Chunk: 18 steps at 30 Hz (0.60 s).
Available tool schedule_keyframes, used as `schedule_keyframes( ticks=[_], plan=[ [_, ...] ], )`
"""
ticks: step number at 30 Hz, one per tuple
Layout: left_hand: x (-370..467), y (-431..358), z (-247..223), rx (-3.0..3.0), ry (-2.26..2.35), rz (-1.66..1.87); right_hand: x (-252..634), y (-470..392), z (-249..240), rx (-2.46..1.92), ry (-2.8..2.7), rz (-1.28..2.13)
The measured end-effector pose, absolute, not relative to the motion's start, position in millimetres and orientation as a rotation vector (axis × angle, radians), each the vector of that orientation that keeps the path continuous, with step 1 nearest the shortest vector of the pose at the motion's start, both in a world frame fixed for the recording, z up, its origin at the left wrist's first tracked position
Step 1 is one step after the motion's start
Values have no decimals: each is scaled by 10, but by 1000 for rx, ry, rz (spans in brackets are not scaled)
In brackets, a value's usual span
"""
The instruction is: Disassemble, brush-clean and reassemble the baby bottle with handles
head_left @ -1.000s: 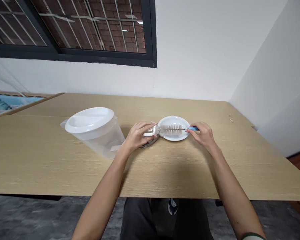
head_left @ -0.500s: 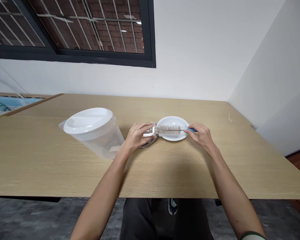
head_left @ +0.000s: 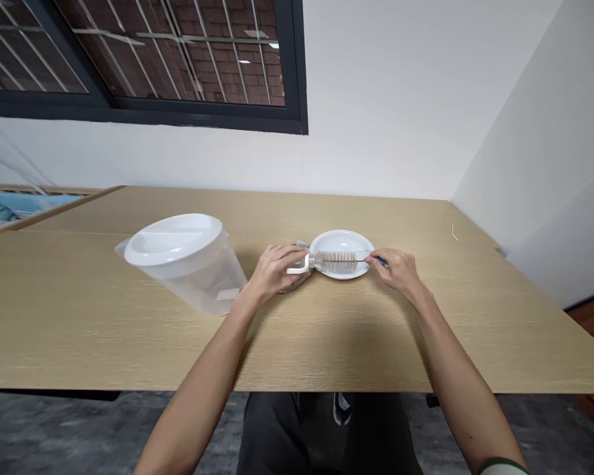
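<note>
My left hand (head_left: 276, 269) is closed around a small clear container with a white part (head_left: 299, 266), held over a round metal dish (head_left: 295, 286). Between my fingertips, my right hand (head_left: 395, 269) pinches the blue handle of a bottle brush (head_left: 340, 262). The pale bristles lie level over a white oval bowl (head_left: 343, 237), and the brush's tip end meets the mouth of the container. How far the tip reaches inside cannot be made out.
A large translucent pitcher with a white lid (head_left: 175, 239) stands left of my left hand on the wooden table (head_left: 327, 349). A thin pale strip (head_left: 454, 232) lies at the back right. Behind the table are a wall and a barred window.
The brush has turned a little in my right fingers, and less of its blue handle shows. The white part of the container has shifted slightly right with my left hand.
</note>
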<state>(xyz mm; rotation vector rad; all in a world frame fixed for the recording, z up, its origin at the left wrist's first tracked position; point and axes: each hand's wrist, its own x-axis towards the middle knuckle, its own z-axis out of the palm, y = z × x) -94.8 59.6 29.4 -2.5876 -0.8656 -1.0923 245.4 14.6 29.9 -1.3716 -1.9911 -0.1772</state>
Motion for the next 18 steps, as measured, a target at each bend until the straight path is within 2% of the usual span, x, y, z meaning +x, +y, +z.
schedule_keyframes(
  ticks=[6,18],
  plan=[
    [-906,535,360,-2611,-786,-1176,2409,157,292,-1410,-2052,-24],
    [-890,492,405,-2677,-903,-1158,2373,198,255,-1232,-1957,-178]
  ],
)
